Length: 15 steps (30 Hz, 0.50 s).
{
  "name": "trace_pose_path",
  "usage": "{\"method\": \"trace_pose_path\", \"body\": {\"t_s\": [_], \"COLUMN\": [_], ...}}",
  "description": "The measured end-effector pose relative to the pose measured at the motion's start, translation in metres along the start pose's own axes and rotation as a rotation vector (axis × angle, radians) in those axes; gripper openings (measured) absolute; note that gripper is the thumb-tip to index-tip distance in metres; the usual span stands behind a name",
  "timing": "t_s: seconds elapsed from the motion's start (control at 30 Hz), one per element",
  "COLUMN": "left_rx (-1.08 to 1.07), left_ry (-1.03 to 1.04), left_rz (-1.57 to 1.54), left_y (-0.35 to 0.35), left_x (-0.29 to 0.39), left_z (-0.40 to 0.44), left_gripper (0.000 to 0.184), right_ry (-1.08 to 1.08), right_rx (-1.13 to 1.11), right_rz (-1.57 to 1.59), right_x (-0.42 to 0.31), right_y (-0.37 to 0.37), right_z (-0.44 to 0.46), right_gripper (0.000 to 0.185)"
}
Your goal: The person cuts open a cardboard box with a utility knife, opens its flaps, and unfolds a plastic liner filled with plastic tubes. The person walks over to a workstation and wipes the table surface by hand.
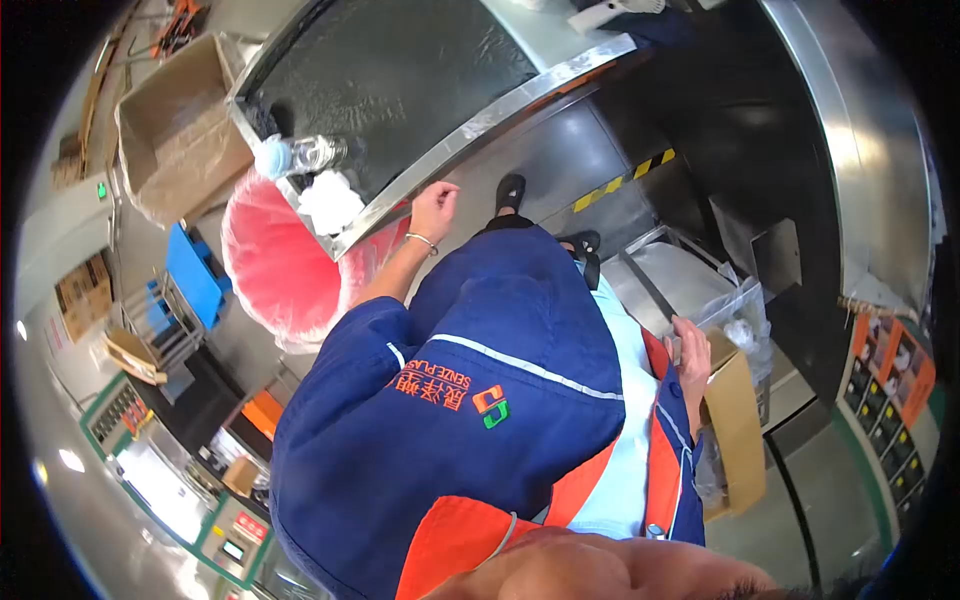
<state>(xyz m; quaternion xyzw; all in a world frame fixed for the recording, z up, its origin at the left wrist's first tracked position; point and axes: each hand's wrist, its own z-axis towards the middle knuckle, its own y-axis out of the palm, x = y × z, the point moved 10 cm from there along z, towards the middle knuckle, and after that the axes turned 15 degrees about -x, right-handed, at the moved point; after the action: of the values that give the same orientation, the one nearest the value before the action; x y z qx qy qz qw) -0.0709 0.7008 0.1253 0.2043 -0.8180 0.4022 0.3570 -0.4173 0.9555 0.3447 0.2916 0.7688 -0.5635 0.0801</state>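
My left hand (pixel 434 211), with a bracelet at the wrist, is beside the metal edge of a dark-topped table (pixel 400 90). Its fingers are loosely curled together, and nothing shows in them. On the table's near corner lie a crumpled white cloth or paper (pixel 331 203) and a clear bottle with a light blue cap (pixel 312 154). At the right, my right hand (pixel 690 355) is closed around a small greyish thing that I cannot make out. It is near the open front of my blue jacket (pixel 500 330), just above a cardboard box (pixel 735 430).
A pink bin lined with clear plastic (pixel 280 260) stands below the table corner, with a large lined carton (pixel 185 125) behind it. Yellow-black tape (pixel 625 181) marks the floor past my feet. Clear plastic bags (pixel 740 320) and a metal machine (pixel 850 100) are at the right.
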Motion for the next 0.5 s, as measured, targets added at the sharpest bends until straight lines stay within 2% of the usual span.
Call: {"method": "trace_pose_path", "body": {"t_s": [0.17,0.23,0.3,0.37,0.43,0.5], "left_rx": [0.297,0.357,0.283,0.021,-0.077,-0.196], "left_ry": [-0.017,-0.006,-0.048,-0.191,-0.179,-0.188], "left_rz": [0.06,0.243,0.37,0.382,0.265,0.389], "left_y": [-0.069,-0.088,-0.091,-0.076,-0.073,-0.072], "left_x": [-0.033,-0.053,-0.08,-0.129,-0.14,-0.139], "left_z": [-0.004,0.009,0.025,0.047,0.054,0.062], "left_gripper": [0.012,0.015,0.027,0.039,0.047,0.047], "right_ry": [-0.058,-0.074,-0.072,-0.054,-0.063,-0.058], "right_rx": [-0.093,-0.104,-0.113,-0.094,-0.065,-0.026], "right_rz": [-0.046,-0.061,-0.075,-0.09,-0.113,-0.087], "right_x": [-0.02,-0.026,-0.032,-0.034,-0.029,-0.027], "right_y": [0.007,0.007,0.002,-0.001,-0.001,-0.002], "right_z": [0.033,0.042,0.043,0.044,0.041,0.038], "right_gripper": [0.031,0.031,0.032,0.032,0.032,0.03]}}
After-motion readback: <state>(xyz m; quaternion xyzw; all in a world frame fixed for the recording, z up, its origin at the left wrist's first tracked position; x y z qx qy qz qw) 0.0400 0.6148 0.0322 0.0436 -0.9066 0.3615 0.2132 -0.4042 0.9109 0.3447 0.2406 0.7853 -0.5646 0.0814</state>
